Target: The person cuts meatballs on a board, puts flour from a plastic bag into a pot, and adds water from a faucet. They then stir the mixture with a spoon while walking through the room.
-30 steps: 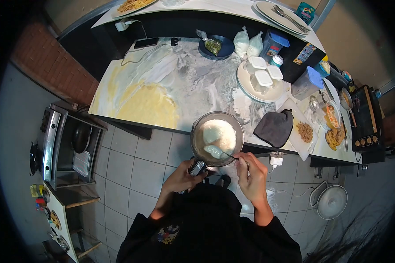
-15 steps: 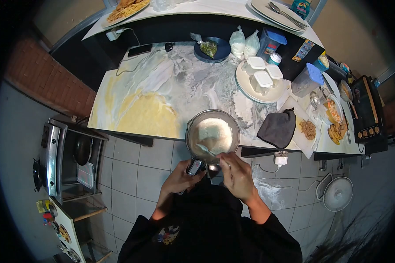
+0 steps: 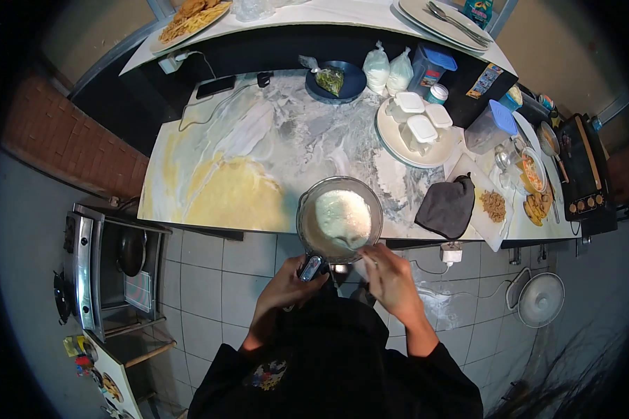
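Note:
A round saucepan [image 3: 306,234] with pale, creamy liquid [image 3: 341,213] inside is at the counter's front edge, just before me. My left hand [image 3: 285,285] is closed around its dark handle [image 3: 312,267], which carries a grey inset. In my right hand [image 3: 393,283] is a spoon [image 3: 345,243], gripped at its upper end. The spoon's head dips into the liquid near the pan's lower right side, so its full shape is hidden. To the right of the pan lies a folded dark grey cloth [image 3: 445,208].
Lidded tubs [image 3: 421,130] stand on a cream plate [image 3: 391,144]. Further right are a white cutting board [image 3: 493,236] with chopped brown food, a blue-lidded container [image 3: 493,129] and a toaster oven [image 3: 586,167]. A blue plate [image 3: 353,87] and a phone [image 3: 215,86] lie at the back.
My right hand has moved slightly right and down, and the spoon has shifted right through the liquid. The pan's contents look whiter and brighter. My left hand stays on the handle.

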A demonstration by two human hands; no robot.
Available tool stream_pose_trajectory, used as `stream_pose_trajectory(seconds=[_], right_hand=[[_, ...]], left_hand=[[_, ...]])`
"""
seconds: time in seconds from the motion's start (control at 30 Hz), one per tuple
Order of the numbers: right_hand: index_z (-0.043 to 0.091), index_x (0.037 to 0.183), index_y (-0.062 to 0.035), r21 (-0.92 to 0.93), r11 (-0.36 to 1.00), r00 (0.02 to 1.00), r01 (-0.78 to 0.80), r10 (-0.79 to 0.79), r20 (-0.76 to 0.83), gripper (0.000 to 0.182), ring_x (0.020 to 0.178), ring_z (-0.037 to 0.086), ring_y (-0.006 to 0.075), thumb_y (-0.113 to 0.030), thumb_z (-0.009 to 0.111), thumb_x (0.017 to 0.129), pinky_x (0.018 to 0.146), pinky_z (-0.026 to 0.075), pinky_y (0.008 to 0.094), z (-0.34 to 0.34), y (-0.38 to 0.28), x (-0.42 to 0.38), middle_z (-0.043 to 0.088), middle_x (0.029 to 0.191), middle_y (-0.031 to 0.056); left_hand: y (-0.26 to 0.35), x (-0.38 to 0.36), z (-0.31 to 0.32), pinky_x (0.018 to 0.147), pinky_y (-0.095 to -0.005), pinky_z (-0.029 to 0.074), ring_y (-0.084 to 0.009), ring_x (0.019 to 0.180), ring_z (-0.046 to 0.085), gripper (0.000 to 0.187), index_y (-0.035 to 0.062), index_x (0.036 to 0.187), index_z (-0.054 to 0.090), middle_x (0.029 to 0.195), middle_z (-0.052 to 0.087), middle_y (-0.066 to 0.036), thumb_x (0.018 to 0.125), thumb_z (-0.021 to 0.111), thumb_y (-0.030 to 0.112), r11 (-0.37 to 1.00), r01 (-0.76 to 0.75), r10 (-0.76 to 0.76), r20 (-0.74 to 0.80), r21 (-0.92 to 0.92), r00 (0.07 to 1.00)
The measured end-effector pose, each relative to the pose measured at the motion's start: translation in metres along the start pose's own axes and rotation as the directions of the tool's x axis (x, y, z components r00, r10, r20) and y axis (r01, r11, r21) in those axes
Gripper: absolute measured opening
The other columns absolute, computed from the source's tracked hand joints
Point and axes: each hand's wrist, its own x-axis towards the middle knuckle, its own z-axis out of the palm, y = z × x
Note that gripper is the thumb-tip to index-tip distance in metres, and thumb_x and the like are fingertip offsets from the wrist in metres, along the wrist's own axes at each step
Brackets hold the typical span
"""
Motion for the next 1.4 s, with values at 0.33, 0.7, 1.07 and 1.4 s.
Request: stream_pose_trajectory(seconds=[0.33,0.7,1.07,1.4], right_hand=[[0.059,0.09,0.0078,-0.036,0.999,0.986,-0.016,0.01,-0.167,0.006,0.066,0.06,0.0345,0.004,0.057,0.086,0.059,0.047,0.0336,0.024,0.008,0.029,0.059,0.082,0.0199],[0.06,0.094,0.0072,-0.155,0.987,0.976,-0.047,0.012,-0.22,0.009,0.069,0.059,0.0384,0.003,0.055,0.087,0.064,0.048,0.0373,0.013,0.032,0.038,0.059,0.082,0.0202],[0.059,0.09,0.0077,-0.158,0.981,0.993,-0.109,0.1,-0.064,0.007,0.073,0.059,0.042,0.002,0.056,0.087,0.065,0.047,0.0388,0.005,0.04,0.032,0.058,0.08,0.0233],[0.059,0.102,0.004,-0.021,0.997,0.996,-0.073,0.072,-0.043,0.017,0.083,0.06,0.0425,-0.004,0.052,0.09,0.071,0.048,0.0427,0.055,0.092,0.068,0.061,0.092,0.023]], left_hand=[[0.014,0.01,-0.004,0.043,-0.0252,0.042,-0.0087,0.049,0.052,0.021,0.0024,0.092,0.057,0.064,0.057,-0.001,0.081,0.07,0.015,0.992,0.114,-0.116,0.024,0.061,0.993],[0.019,0.018,-0.007,0.035,-0.0268,0.039,-0.0109,0.039,0.05,0.022,0.0016,0.087,0.054,0.057,0.055,-0.004,0.082,0.069,0.016,0.993,0.114,-0.115,0.049,0.034,0.992],[-0.036,0.053,-0.011,0.04,-0.027,0.043,-0.01,0.047,0.053,0.022,0.001,0.091,0.055,0.061,0.056,-0.004,0.083,0.067,0.017,0.975,-0.129,0.129,0.009,0.181,0.992],[-0.028,0.092,-0.017,0.039,-0.0295,0.043,-0.0113,0.046,0.053,0.029,-0.0008,0.1,0.056,0.061,0.055,-0.004,0.083,0.067,0.019,0.988,-0.027,0.028,-0.005,0.152,1.0]])
